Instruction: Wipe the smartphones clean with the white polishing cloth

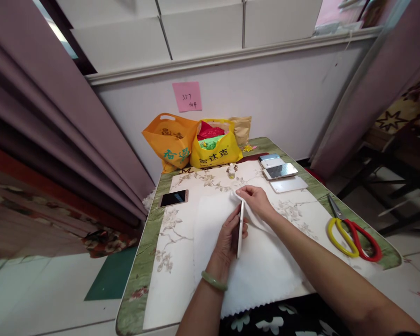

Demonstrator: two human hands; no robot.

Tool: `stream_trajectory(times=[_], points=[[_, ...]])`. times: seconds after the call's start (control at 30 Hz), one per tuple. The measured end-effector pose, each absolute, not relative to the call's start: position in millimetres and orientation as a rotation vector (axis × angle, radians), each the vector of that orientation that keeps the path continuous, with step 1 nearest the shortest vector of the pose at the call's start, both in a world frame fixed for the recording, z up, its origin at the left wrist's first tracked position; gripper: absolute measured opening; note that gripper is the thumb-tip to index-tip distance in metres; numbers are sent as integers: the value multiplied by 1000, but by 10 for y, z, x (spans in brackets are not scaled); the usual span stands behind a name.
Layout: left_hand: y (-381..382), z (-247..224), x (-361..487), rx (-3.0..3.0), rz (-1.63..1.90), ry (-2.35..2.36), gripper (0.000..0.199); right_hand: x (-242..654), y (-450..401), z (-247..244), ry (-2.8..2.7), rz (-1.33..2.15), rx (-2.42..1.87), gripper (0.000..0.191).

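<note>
My left hand (228, 233), with a green bangle (214, 281) on its wrist, grips a phone (241, 228) held on edge above the table. At the phone's top end, my right hand (255, 198) pinches a fold of white cloth (238, 196). Beneath both hands a white sheet with a scalloped edge (262, 275) lies over a flower-printed cover (175, 280).
A dark-screened phone (174, 198) lies at the left, and several phones (280, 171) at the back right. Scissors (352, 235) rest near the right edge. An orange bag (171, 140), a yellow bag (217, 149) and a small bottle (231, 171) stand at the back.
</note>
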State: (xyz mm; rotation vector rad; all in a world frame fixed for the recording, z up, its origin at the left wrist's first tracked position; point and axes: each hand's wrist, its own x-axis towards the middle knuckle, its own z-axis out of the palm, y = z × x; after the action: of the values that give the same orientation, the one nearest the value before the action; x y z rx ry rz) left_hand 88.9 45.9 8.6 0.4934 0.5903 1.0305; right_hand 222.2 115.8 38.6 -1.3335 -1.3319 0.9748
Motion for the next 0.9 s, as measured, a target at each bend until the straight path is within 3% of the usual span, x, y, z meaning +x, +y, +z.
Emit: stream_trajectory(times=[0.1,0.27,0.53,0.67,0.8,0.9], points=[[450,85,900,498,1015,549,49,2273,1168,210,-1278,1151,-1361,36],[431,78,888,509,1040,495,49,2418,1084,3,-1341,956,-1509,26],[427,88,891,490,1048,452,45,2336,1012,379,-1170,1071,-1175,36],[420,97,891,492,1042,469,40,2296,995,327,-1369,1064,-1320,35],[427,111,845,385,1004,451,51,2423,953,94,-1405,881,-1570,31],[482,105,824,251,1026,474,57,2493,840,54,-1393,795,-1496,28]])
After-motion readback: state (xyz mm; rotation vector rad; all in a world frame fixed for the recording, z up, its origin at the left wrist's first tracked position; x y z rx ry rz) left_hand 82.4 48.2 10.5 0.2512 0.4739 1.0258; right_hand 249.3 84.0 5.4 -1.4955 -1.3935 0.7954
